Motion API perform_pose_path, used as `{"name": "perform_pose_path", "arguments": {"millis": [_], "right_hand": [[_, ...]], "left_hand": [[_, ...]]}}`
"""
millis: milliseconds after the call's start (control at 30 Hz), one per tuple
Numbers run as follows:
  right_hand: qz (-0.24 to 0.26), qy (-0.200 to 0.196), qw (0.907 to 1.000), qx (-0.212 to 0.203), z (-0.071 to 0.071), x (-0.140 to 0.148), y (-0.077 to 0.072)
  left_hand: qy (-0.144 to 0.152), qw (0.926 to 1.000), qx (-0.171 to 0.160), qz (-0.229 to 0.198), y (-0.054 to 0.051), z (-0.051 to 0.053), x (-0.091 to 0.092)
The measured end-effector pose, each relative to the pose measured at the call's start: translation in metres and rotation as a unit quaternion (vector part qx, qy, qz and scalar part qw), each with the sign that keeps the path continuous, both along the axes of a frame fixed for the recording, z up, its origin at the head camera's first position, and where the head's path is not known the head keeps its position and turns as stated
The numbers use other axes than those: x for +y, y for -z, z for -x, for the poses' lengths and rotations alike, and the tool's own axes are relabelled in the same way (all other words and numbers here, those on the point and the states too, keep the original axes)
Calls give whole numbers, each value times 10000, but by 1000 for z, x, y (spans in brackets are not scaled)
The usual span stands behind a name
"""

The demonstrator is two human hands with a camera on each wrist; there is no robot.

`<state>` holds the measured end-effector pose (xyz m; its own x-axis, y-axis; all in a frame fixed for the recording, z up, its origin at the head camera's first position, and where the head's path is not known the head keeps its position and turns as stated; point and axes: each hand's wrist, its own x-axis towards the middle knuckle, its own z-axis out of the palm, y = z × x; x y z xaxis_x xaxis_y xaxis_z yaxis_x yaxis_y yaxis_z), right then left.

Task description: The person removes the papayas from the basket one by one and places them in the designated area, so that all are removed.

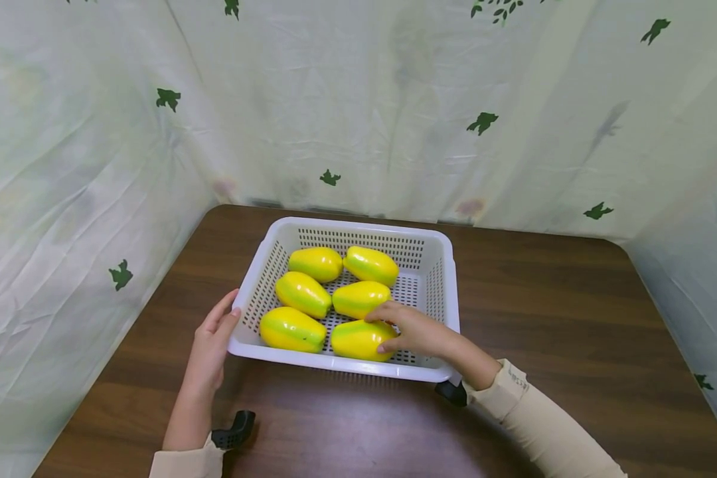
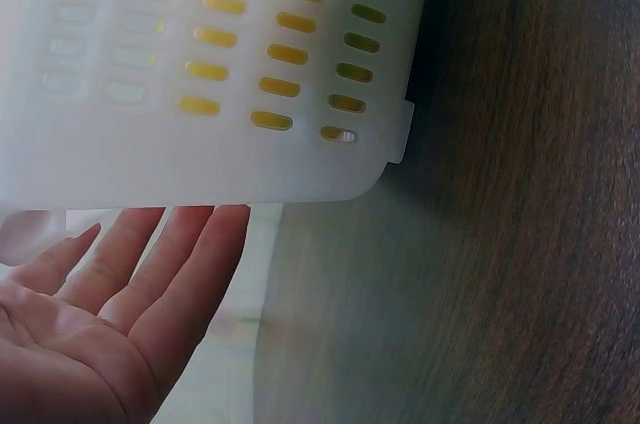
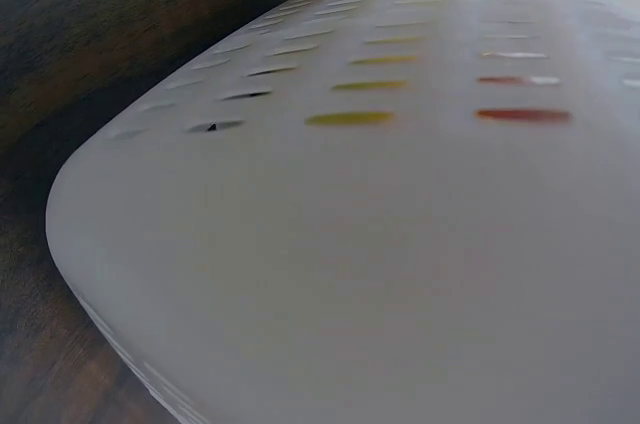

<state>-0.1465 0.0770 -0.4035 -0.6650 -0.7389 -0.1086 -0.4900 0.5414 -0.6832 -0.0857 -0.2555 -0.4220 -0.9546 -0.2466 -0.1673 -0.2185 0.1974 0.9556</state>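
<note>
Glossy yellow-green oval fruit [image 1: 356, 340]: likely stiff, slippery; grasp mid-body. Right hand [image 1: 413, 329] clamped on; left hand [image 1: 210, 346] straight-fingered.

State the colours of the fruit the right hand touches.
The fruit is yellow and green, clearest in head view.

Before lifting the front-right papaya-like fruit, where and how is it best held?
Probably hold the papaya-like fruit across its middle, from above and the right: it lies lengthwise across the white basket, with space beyond its right end.
</note>
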Motion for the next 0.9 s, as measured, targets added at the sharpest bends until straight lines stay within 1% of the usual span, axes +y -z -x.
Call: {"name": "perform_pose_path", "arguments": {"millis": [200, 400, 600, 733, 900], "right_hand": [[57, -4, 9999, 88, 0, 1, 0], [237, -66, 9995, 203, 1, 4, 0], [419, -40, 9989, 217, 0, 8, -2], [612, 80, 9981, 89, -3, 11, -5], [1058, 361, 9932, -340, -7, 17, -12]], "left_hand": [[-17, 10000, 8, 3, 1, 0, 0], [-29, 10000, 34, -21, 1, -1, 0], [-34, 10000, 34, -22, 2, 0, 1], [-37, 10000, 62, -33, 2, -1, 1], [-31, 9999, 100, -73, 2, -1, 0]]}}
